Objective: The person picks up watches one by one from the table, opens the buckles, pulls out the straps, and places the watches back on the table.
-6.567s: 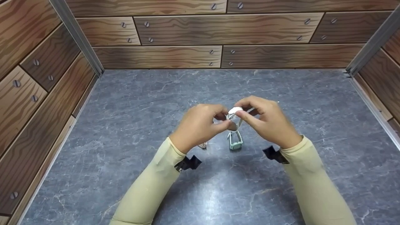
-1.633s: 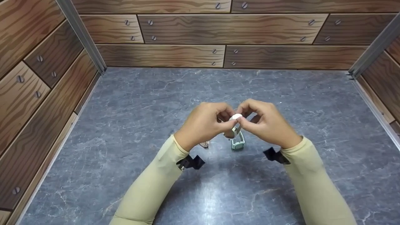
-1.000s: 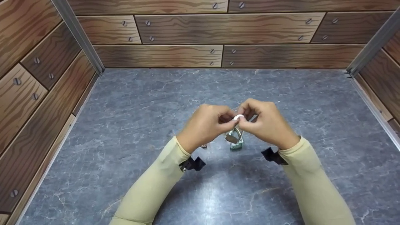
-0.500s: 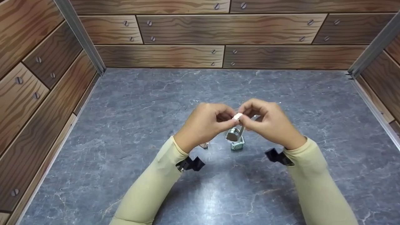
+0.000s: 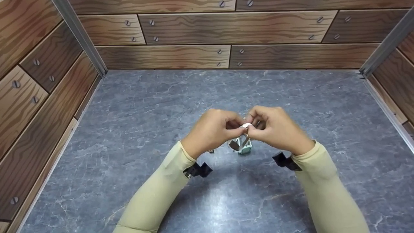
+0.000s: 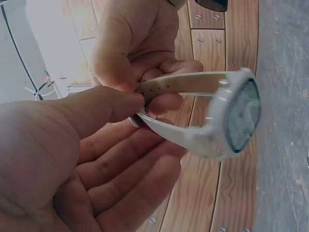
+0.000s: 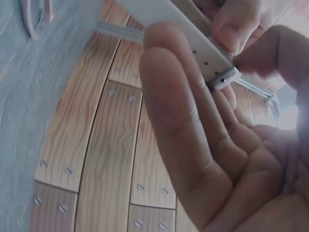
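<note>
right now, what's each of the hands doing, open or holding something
Left hand: closed, pinching the watch by its strap.
Right hand: closed, also pinching the watch's strap.

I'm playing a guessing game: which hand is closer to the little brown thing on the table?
Left. In the head view, the left hand is just above the little brown thing; the right hand is farther off, rightward.
</note>
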Demonstrator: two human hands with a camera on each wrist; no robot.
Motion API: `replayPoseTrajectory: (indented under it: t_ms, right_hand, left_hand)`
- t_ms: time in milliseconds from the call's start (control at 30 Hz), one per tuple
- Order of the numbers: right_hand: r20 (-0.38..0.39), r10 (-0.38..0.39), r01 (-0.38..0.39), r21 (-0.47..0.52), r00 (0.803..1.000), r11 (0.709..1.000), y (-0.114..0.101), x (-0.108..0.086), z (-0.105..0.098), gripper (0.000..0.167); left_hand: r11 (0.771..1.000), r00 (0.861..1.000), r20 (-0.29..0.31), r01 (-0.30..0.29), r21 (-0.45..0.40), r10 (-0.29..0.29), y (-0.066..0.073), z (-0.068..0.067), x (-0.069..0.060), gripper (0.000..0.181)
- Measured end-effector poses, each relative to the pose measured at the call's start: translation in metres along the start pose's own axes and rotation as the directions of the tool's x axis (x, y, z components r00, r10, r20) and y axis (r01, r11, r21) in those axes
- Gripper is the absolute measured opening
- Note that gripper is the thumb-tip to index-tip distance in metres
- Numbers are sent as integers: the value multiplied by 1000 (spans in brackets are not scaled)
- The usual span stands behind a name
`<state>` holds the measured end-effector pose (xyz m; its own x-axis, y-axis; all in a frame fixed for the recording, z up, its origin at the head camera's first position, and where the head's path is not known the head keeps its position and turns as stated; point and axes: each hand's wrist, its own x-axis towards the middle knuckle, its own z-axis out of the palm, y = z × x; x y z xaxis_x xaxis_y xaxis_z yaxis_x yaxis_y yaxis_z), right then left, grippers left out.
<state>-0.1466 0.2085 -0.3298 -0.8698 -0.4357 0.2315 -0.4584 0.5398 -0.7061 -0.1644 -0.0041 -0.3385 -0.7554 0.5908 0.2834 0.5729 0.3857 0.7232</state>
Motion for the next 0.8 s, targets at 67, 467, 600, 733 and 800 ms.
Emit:
replayPoseTrajectory:
  t_ms: [67,467,600,733,800]
  right_hand:
    - [5,41,-41,72,999,997,-1,0,0,7]
    - [-17,15,-12,176,1000,984,7,4,1,8]
    - [5,-115,115,-112,993,987,7,1,0,12]
    - [56,-243,249,-305,968,919,7,-1,0,13]
    - [88,-295,307,-344,951,887,8,-2,-1,14]
  left_hand:
    - [998,1000,-4,12,-56,-12,-1,-1,1,9]
    - [988,999,-31,22,-151,-27,-10,-2,4,8]
    - [999,1000,26,16,-39,-15,-7,0,2,9]
    - [994,998,57,-13,106,7,-5,3,1,8]
    - [984,998,68,-29,174,17,-4,4,1,7]
